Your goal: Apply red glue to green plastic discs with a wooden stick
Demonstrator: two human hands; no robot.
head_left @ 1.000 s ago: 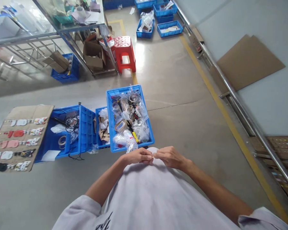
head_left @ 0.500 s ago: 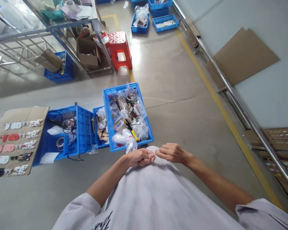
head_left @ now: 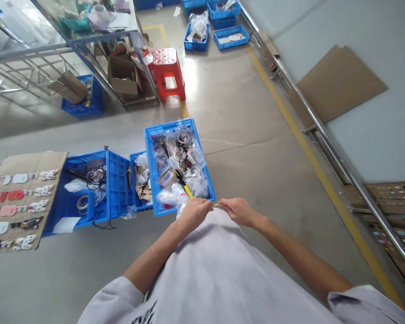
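We are inspecting a two-handed pinch held in front of the torso. The left hand (head_left: 195, 213) and the right hand (head_left: 238, 211) are both clenched, their fingertips (head_left: 209, 205) closing from opposite sides on a thin pale strip (head_left: 216, 205). The strip is too fine for us to identify its material. It is sitting between the hands, just above the pale sweatshirt (head_left: 219, 265), and the left hand is overlapping the near corner of a blue plastic crate (head_left: 170, 126). We are noting that working at the fingertips is keeping the strip in view and away from the palms.

That crate is holding clear plastic bags (head_left: 195, 155) of mixed parts. To its left, an open blue crate (head_left: 118, 180) is holding a black cable (head_left: 95, 176) and a roll of tape (head_left: 83, 203). Beyond it, a cardboard sheet (head_left: 29, 159) is carrying rows of cat-shaped pieces (head_left: 40, 191).

The polished concrete floor (head_left: 243, 112) is bearing a yellow line (head_left: 310, 144) and a red plastic stool (head_left: 167, 74). A steel handrail (head_left: 337, 144) is running along the wall, and a glass worktop (head_left: 87, 38) is standing at the far left.
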